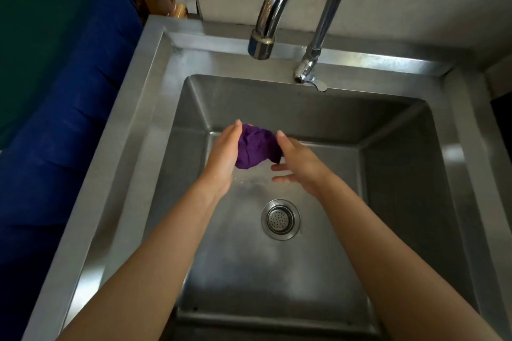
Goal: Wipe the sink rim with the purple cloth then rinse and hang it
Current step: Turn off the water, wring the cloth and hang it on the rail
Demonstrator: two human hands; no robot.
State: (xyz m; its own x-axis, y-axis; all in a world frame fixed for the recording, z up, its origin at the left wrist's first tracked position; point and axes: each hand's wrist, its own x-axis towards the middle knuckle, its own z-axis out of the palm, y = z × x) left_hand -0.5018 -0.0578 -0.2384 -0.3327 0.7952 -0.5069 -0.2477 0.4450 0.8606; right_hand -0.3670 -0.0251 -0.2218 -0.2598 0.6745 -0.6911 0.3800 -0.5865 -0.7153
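Observation:
The purple cloth (255, 148) is bunched into a ball above the steel sink basin, below the faucet spout (260, 44). My left hand (223, 158) lies against the cloth's left side with its fingers straight. My right hand (296, 163) is at the cloth's right side; its thumb touches the cloth and its spread fingers reach under it. The cloth sits pressed between the two hands. No water stream shows from the spout. The sink rim (144, 108) runs round the basin.
A drain strainer (280, 219) sits in the wet basin floor. The faucet's base and lever (309, 77) stand on the back rim, against a grey wall. Blue and green fabric (63, 91) lies left of the sink.

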